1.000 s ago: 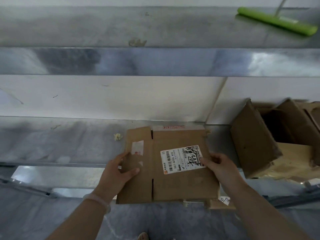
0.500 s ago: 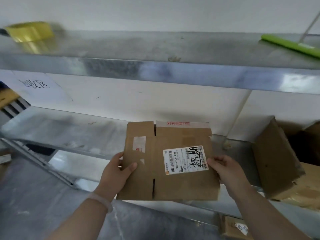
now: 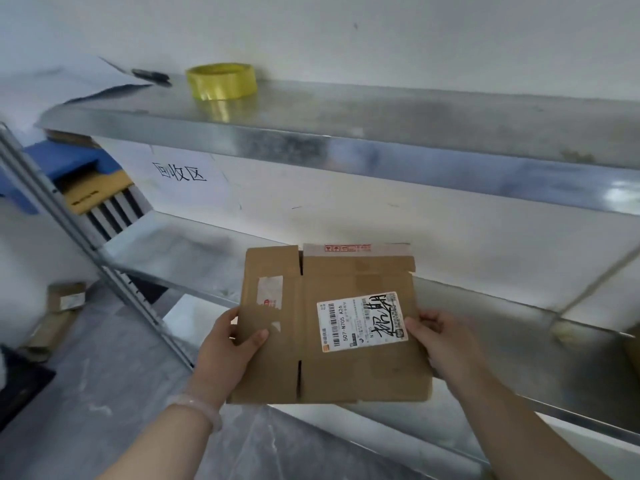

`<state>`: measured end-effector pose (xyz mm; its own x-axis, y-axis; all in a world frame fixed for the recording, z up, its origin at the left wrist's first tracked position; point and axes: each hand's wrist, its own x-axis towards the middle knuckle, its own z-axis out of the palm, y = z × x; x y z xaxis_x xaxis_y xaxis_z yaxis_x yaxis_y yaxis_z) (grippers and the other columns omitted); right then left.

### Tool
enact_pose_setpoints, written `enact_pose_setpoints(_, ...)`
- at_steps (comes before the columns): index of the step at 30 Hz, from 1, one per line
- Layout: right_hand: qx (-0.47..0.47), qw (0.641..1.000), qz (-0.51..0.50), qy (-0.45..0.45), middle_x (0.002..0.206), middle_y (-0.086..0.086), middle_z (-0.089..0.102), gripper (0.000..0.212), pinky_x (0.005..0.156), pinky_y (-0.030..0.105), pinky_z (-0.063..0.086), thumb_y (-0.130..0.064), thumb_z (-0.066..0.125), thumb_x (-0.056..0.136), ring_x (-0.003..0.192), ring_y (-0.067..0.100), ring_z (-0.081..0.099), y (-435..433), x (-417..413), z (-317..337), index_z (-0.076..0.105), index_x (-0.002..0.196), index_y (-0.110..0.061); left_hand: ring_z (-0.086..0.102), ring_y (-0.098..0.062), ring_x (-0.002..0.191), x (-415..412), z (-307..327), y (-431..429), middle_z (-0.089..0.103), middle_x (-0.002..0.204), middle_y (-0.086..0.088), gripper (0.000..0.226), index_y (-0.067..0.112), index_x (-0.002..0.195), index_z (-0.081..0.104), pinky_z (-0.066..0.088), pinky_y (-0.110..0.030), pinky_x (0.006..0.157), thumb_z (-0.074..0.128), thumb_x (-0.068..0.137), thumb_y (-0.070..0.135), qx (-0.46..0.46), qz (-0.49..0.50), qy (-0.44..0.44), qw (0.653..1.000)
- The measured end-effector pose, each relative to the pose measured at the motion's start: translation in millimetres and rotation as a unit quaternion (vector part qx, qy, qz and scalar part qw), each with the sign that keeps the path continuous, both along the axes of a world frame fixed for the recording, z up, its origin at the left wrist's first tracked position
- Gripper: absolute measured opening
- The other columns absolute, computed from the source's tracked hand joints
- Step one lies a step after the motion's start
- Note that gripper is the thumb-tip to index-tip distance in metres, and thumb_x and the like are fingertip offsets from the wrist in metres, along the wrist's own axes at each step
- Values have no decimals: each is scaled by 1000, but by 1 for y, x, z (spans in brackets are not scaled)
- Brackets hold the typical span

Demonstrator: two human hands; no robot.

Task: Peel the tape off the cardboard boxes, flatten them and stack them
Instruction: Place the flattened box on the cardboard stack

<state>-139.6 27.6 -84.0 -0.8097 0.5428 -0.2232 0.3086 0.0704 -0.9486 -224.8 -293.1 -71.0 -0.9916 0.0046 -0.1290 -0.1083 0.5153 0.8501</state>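
Pinching a flattened cardboard box [image 3: 332, 362] by its two side edges: left hand [image 3: 225, 344] with the thumb [image 3: 256, 338] pressed flat on the top face and the other fingers tucked underneath out of sight; right hand [image 3: 443, 337] with curled fingers [image 3: 420, 319] nipping the opposite edge beside a white shipping label [image 3: 362, 322]. Held roughly level in the air, just in front of the lower metal shelf [image 3: 194, 261], touching nothing else. Likely light and fairly stiff across the main panel, yet ready to fold along its slits and creases, so best gripped at both sides as here, or supported flat from beneath. Plain brown corrugated card, matte, rectangular, with a narrow side flap on the left. Carrying a torn pale patch [image 3: 270, 291] on that flap, too blurred to tell tape from sticker, and a whitish printed strip [image 3: 349, 249] along the far edge. Beyond, dull grey galvanised shelving, an upper shelf [image 3: 381, 133] bearing a glossy yellow tape roll [image 3: 221, 81], and a white wall sign [image 3: 180, 173] with handwritten characters.
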Motion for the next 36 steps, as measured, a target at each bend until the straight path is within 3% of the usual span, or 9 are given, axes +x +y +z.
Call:
enact_pose_setpoints(5,6,1000,25,14,86,0,75,13,68,32,50,-20,73,85,82,18,71,-93,-47,3,70,98,-17,60,-11,87,-46,3,-94,62,104,5,61,28,133,46,47,-31,71,71,81,44,-25,2,-9,1000)
enact_pose_setpoints(9,21,999,38,14,80,-4,76,5,78,38,56,-18,73,85,81,17,72,-155,-85,2,72,90,-19,55,-7,82,-80,9,-152,57,97,9,61,25,135,46,42,-23,65,72,82,38,-25,15,3,1000)
enact_pose_setpoints(12,24,999,33,9,82,-4,76,13,81,41,56,-24,76,81,82,16,72,-187,-113,-4,72,93,-19,49,-2,78,-102,13,-185,54,101,7,61,23,137,44,37,-18,62,71,84,34,-23,15,1,1000)
enact_pose_setpoints(17,28,999,37,1,79,-3,75,10,76,36,55,-20,76,81,80,17,71,-222,-162,-6,72,90,-19,54,-22,107,-141,13,-220,55,132,-6,68,24,141,38,43,-35,87,70,83,40,-37,16,-19,999)
enact_pose_setpoints(20,7,999,40,-5,84,1,76,19,77,37,56,-20,77,81,81,19,72,-234,-196,-12,71,98,-13,55,-26,112,-171,7,-232,56,130,-5,66,27,140,39,45,-43,94,69,83,40,-50,23,-32,998)
enact_pose_setpoints(24,-19,999,33,1,88,4,74,19,61,23,49,-18,74,85,79,16,70,-245,-238,-23,67,100,-10,59,-20,101,-215,-1,-243,60,118,3,65,31,138,41,50,-46,93,70,81,44,-44,27,-57,997)
enact_pose_setpoints(29,-73,996,41,-35,88,3,77,24,84,46,57,-22,77,82,84,22,74,-257,-284,-43,69,103,-14,60,-18,98,-265,-1,-251,59,108,10,59,33,134,43,50,-46,94,69,82,44,-61,28,-84,994)
enact_pose_setpoints(36,-108,990,18,-94,87,10,76,18,81,49,57,-17,71,86,83,30,73,-297,-326,-64,71,101,-7,50,-12,91,-329,-7,-274,50,103,13,56,27,136,41,46,-35,90,64,87,41,-135,-30,-98,986)
